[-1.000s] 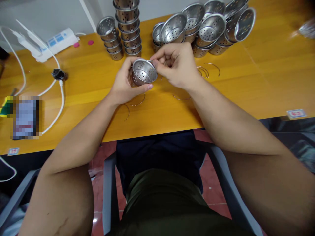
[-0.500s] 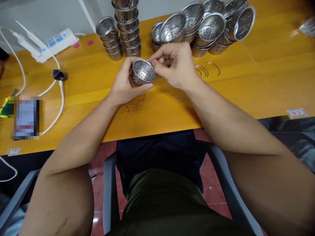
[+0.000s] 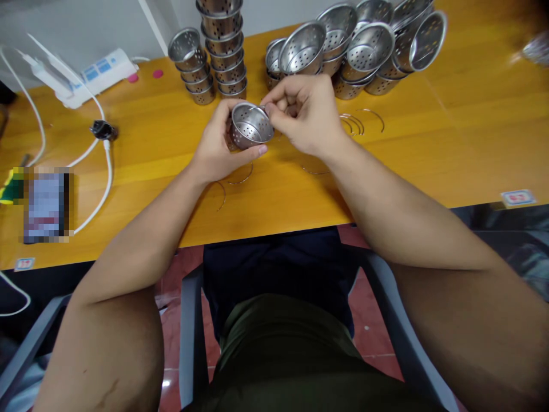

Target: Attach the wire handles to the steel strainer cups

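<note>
My left hand [image 3: 214, 150] is wrapped round a small perforated steel cup [image 3: 251, 126], holding it just above the yellow table [image 3: 450, 149] with its mouth tilted toward me. My right hand [image 3: 305, 114] is closed in a pinch at the cup's right rim, on what looks like a thin wire piece; I cannot make it out clearly. Loose thin wire rings lie on the table: one pair under my left wrist [image 3: 234, 178], another group to the right of my right hand [image 3: 360, 121].
Two stacks of the same cups [image 3: 221, 48] stand at the table's far side, with a heap of cups [image 3: 358, 48] to their right. A white power strip [image 3: 96, 74], white cables [image 3: 100, 189] and a black plug [image 3: 103, 130] lie left. A blurred-out object [image 3: 45, 205] sits near the front left edge.
</note>
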A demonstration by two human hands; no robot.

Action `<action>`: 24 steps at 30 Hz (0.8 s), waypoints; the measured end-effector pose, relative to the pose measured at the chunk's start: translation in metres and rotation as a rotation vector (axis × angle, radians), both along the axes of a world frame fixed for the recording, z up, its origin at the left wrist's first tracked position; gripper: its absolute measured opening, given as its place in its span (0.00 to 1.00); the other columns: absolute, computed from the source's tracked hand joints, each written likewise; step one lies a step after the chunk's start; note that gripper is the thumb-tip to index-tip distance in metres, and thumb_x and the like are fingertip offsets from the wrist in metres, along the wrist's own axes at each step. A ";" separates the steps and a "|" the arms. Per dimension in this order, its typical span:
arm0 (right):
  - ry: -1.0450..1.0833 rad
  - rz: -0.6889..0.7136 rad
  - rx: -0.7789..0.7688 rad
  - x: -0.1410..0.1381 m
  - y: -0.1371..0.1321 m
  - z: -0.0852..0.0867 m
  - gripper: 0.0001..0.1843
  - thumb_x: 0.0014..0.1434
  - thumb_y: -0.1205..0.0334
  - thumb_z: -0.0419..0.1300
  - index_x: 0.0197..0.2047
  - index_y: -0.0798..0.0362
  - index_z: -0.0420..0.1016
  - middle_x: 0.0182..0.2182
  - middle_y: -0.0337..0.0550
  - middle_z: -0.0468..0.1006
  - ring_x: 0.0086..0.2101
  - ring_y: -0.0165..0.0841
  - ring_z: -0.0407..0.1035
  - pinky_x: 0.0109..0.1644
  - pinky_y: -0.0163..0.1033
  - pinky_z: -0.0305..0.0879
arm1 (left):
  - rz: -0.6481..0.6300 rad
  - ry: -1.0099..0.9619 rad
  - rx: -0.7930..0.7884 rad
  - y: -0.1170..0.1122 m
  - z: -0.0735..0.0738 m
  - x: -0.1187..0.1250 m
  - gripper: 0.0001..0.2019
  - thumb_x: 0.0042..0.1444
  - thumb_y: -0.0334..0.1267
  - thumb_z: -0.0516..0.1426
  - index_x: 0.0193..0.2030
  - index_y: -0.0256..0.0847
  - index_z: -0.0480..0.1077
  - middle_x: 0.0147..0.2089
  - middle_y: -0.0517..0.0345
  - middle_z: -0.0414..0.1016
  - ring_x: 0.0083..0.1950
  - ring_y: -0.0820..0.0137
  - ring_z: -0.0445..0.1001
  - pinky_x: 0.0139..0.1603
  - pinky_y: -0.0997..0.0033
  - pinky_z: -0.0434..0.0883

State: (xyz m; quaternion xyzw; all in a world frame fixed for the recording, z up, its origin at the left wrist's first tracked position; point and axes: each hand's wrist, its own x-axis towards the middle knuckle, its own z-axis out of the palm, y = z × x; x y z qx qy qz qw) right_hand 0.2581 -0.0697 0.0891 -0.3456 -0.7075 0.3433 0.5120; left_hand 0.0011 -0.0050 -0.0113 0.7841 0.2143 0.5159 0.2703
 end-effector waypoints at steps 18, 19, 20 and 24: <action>0.009 -0.080 -0.017 -0.013 -0.013 0.006 0.12 0.67 0.52 0.84 0.43 0.30 0.85 0.31 0.40 0.76 0.35 0.50 0.73 0.30 0.51 0.64 | 0.039 0.147 0.076 -0.024 0.028 -0.005 0.52 0.59 0.67 0.86 0.84 0.67 0.71 0.78 0.46 0.80 0.79 0.31 0.81 0.83 0.21 0.80; 0.010 -0.081 -0.020 -0.014 -0.015 0.007 0.13 0.67 0.54 0.83 0.43 0.30 0.84 0.31 0.41 0.76 0.35 0.51 0.73 0.30 0.51 0.65 | 0.068 0.166 0.071 -0.024 0.027 -0.003 0.53 0.58 0.65 0.87 0.84 0.66 0.71 0.78 0.45 0.80 0.80 0.31 0.81 0.83 0.23 0.80; 0.007 -0.081 -0.037 -0.016 -0.016 0.007 0.13 0.67 0.56 0.83 0.42 0.30 0.84 0.32 0.41 0.77 0.36 0.51 0.74 0.30 0.51 0.66 | 0.100 0.178 0.069 -0.025 0.027 -0.001 0.52 0.58 0.64 0.88 0.83 0.65 0.71 0.78 0.45 0.80 0.79 0.31 0.81 0.83 0.23 0.81; -0.021 -0.061 -0.177 -0.021 -0.019 0.010 0.15 0.68 0.58 0.83 0.44 0.33 0.81 0.38 0.42 0.84 0.43 0.53 0.80 0.29 0.49 0.67 | 0.183 0.171 0.023 -0.030 0.027 0.009 0.44 0.60 0.64 0.88 0.75 0.61 0.77 0.72 0.46 0.85 0.72 0.34 0.85 0.79 0.25 0.84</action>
